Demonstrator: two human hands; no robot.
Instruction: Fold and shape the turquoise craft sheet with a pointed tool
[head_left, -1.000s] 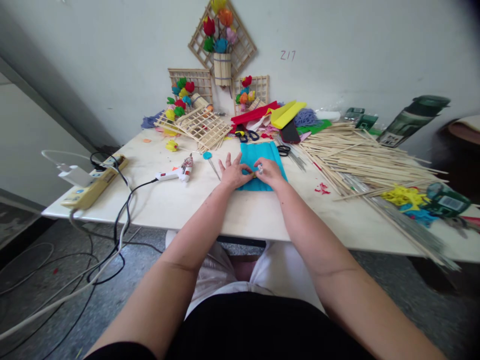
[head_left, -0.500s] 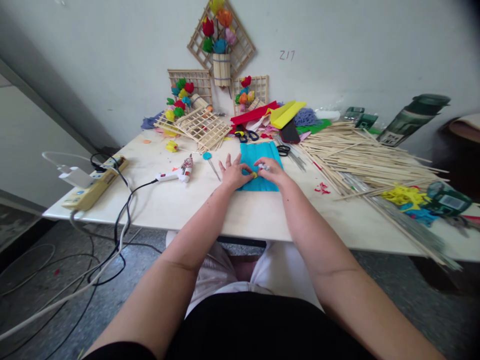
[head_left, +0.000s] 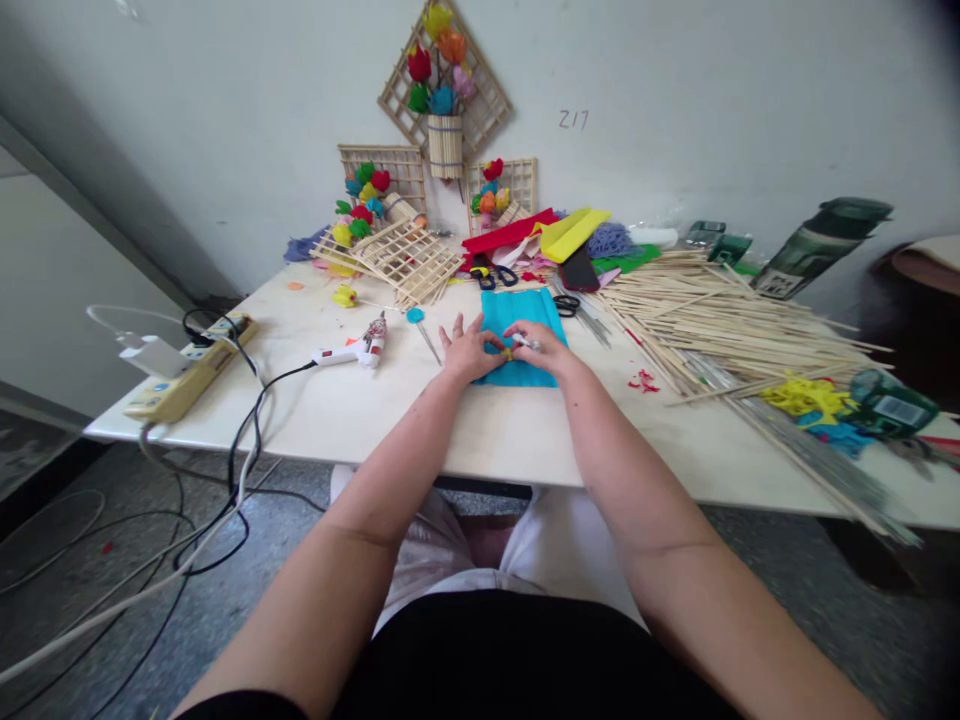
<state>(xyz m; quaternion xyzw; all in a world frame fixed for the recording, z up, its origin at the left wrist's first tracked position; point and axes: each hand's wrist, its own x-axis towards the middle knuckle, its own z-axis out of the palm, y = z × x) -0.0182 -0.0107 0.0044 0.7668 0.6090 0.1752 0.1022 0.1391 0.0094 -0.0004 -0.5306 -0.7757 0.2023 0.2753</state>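
A sheet of blue crepe paper (head_left: 532, 308) lies on the table in front of me. My left hand (head_left: 474, 352) rests flat on its left part, fingers spread, with thumb and forefinger against a small yellow piece (head_left: 508, 354) on the sheet. From the right, my right hand (head_left: 545, 352) grips a whitish, pen-like thing (head_left: 528, 343), its fingers bent close to the yellow piece. The tip of that thing is hidden. Left of the sheet lies a thin stick with a round blue end (head_left: 415, 315). Black-handled scissors (head_left: 566, 305) touch the sheet's right side.
A glue gun (head_left: 367, 345) and a power strip (head_left: 176, 385) with trailing cables are on the left. Many wooden sticks (head_left: 697, 310) spread over the right, near a dark bottle (head_left: 821, 250). Wooden lattices (head_left: 409, 262), paper flowers and folded yellow paper (head_left: 574, 235) fill the back.
My right hand has shifted very slightly left over the blue sheet, close to the yellow piece. My left hand stays in place; the view has tilted slightly.
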